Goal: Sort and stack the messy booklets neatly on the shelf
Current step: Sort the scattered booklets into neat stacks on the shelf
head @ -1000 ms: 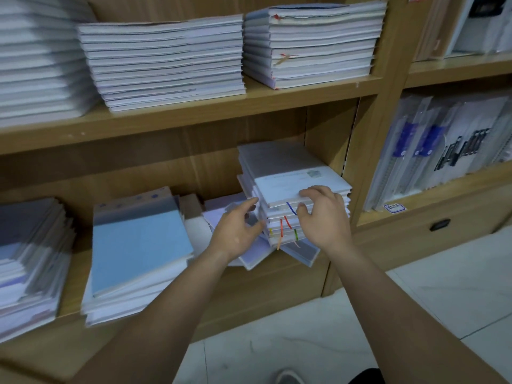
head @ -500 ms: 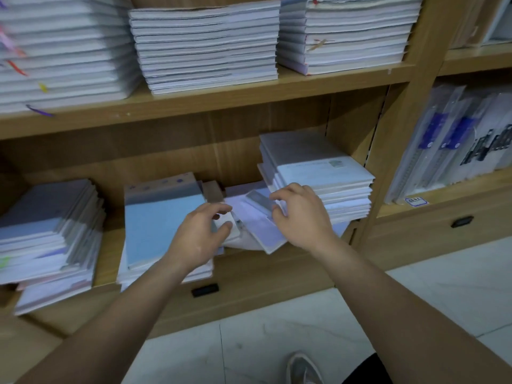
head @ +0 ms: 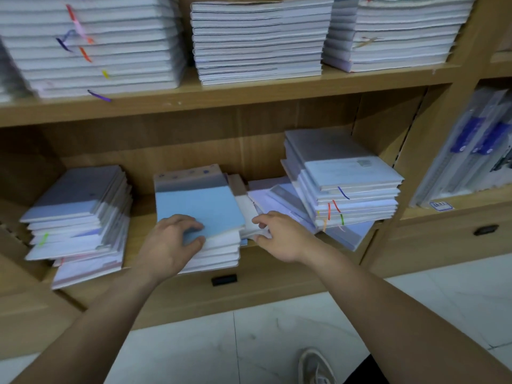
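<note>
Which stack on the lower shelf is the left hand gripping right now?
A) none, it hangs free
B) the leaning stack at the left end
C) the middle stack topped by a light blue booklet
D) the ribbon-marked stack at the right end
C: the left hand pinches the front corner of the light blue booklet, fingers on top, thumb beneath; the right hand holds the loose booklets beside it.

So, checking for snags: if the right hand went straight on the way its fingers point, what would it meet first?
Probably the loose white booklets in the gap: the right hand seems to pinch their edge. Right behind them stands the blue-topped stack, though depth is unclear.
</note>
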